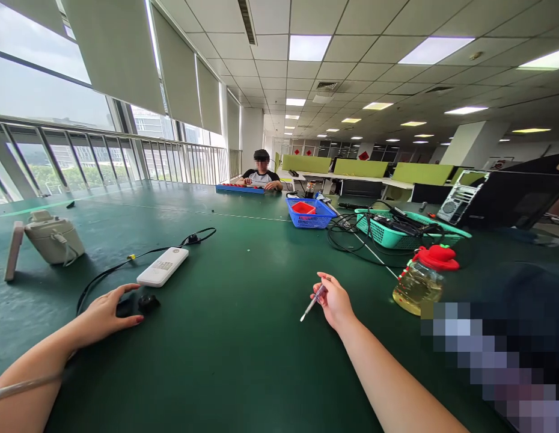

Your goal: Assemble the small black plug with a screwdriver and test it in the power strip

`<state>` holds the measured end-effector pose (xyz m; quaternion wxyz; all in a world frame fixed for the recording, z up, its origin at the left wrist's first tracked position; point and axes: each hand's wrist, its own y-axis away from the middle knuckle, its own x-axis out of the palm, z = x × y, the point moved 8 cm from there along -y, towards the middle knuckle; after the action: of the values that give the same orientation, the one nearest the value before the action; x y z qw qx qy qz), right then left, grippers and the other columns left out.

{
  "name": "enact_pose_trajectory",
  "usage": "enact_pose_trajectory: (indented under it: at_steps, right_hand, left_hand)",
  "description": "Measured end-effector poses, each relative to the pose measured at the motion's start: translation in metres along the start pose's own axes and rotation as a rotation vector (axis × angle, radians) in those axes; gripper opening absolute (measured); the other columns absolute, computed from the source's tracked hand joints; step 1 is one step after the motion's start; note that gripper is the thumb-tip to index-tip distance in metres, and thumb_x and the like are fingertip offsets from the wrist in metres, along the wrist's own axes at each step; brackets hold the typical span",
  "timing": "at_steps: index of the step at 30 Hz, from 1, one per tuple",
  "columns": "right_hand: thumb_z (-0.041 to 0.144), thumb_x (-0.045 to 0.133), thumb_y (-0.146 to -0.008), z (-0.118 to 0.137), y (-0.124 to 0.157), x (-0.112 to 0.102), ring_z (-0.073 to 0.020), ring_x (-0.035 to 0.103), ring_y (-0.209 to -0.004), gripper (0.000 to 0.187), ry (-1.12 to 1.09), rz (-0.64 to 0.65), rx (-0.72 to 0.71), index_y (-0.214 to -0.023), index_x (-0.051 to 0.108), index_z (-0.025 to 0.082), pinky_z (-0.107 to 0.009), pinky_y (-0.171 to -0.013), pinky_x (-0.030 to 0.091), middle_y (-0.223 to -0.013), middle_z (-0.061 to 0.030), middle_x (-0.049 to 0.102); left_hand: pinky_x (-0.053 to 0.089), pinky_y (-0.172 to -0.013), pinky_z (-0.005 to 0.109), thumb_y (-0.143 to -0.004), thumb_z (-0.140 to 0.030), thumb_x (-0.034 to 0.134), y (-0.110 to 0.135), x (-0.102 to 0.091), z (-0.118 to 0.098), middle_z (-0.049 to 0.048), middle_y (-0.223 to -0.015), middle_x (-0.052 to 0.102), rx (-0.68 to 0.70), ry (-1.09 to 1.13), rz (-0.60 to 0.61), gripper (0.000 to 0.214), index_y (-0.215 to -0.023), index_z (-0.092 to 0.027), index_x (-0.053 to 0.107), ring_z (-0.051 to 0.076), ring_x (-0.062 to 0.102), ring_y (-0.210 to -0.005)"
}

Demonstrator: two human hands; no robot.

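Note:
My right hand (pixel 336 299) pinches a thin pen-like tool (pixel 312 304), tip pointing down-left just above the green table (pixel 234 349). My left hand (pixel 107 311) rests on the table at the left, its fingers curled over a small black object (pixel 139 303) joined to a black cable (pixel 126 263). A white power bank (pixel 163 266) lies just beyond that hand.
A clear bottle with a red strawberry lid (pixel 424 278) stands right of my right hand. Behind it are a teal basket of cables (pixel 397 231) and a blue basket (pixel 310 214). A white bag (pixel 54 239) sits far left. A person sits at the table's far end.

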<state>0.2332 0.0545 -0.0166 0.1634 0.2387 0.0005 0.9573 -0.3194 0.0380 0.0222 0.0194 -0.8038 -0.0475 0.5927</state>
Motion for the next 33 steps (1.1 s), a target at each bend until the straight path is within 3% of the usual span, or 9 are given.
enact_pose_trajectory:
  at_steps: [6, 12, 17, 20, 26, 33]
  right_hand:
    - [0.030, 0.070, -0.070, 0.001, 0.001, 0.000, -0.0080, 0.038, -0.037, 0.021, 0.004, -0.003, 0.007, -0.085, 0.059, 0.022, -0.028, -0.051, 0.049, -0.050, 0.0062, 0.057]
    - [0.028, 0.067, -0.071, 0.001, 0.002, 0.002, -0.0073, 0.036, -0.036, 0.018, 0.012, -0.001, 0.003, -0.085, 0.059, 0.022, -0.027, -0.051, 0.048, -0.049, 0.0062, 0.057]
    - [0.026, 0.065, -0.072, 0.001, 0.001, 0.001, -0.0075, 0.037, -0.036, 0.017, 0.015, -0.002, -0.002, -0.087, 0.058, 0.021, -0.027, -0.052, 0.048, -0.049, 0.0056, 0.058]
    - [0.027, 0.066, -0.071, 0.001, 0.001, 0.001, -0.0073, 0.037, -0.036, 0.018, 0.013, -0.001, -0.002, -0.086, 0.058, 0.021, -0.027, -0.052, 0.048, -0.049, 0.0059, 0.058]
    - [0.030, 0.069, -0.069, 0.000, 0.000, 0.002, -0.0072, 0.036, -0.035, 0.022, 0.012, 0.013, -0.007, -0.086, 0.059, 0.022, -0.028, -0.052, 0.048, -0.049, 0.0067, 0.057]
    - [0.027, 0.065, -0.071, 0.001, 0.002, 0.002, -0.0075, 0.036, -0.035, 0.018, 0.013, 0.002, 0.007, -0.086, 0.058, 0.022, -0.027, -0.052, 0.048, -0.048, 0.0064, 0.057]
  left_hand:
    - [0.036, -0.108, 0.039, -0.067, -0.066, 0.055, 0.005, 0.001, 0.003, 0.0091, -0.130, 0.062, 0.065, 0.081, 0.084, 0.074, -0.120, -0.016, 0.060, 0.030, 0.053, -0.122]
    - [0.042, -0.100, 0.038, -0.069, -0.068, 0.051, 0.006, -0.007, -0.001, 0.0062, -0.122, 0.067, 0.006, 0.038, 0.052, 0.073, -0.120, -0.018, 0.061, 0.029, 0.059, -0.113]
    - [0.045, -0.096, 0.037, -0.076, -0.072, 0.042, 0.007, -0.018, -0.005, 0.0083, -0.125, 0.063, -0.024, 0.033, -0.047, 0.076, -0.127, -0.018, 0.055, 0.028, 0.057, -0.114]
    - [0.047, -0.093, 0.035, -0.076, -0.071, 0.044, 0.010, -0.023, -0.021, 0.0089, -0.124, 0.062, -0.028, 0.010, -0.086, 0.074, -0.127, -0.018, 0.054, 0.026, 0.058, -0.110]
    - [0.048, -0.091, 0.039, -0.081, -0.064, 0.041, 0.018, -0.025, -0.077, 0.0101, -0.124, 0.062, 0.058, -0.214, -0.181, 0.059, -0.116, -0.021, 0.062, 0.029, 0.062, -0.104]
    - [0.048, -0.088, 0.045, -0.081, -0.062, 0.040, 0.011, -0.013, -0.080, 0.0204, -0.116, 0.065, 0.113, -0.293, -0.194, 0.060, -0.107, -0.014, 0.067, 0.036, 0.063, -0.099]
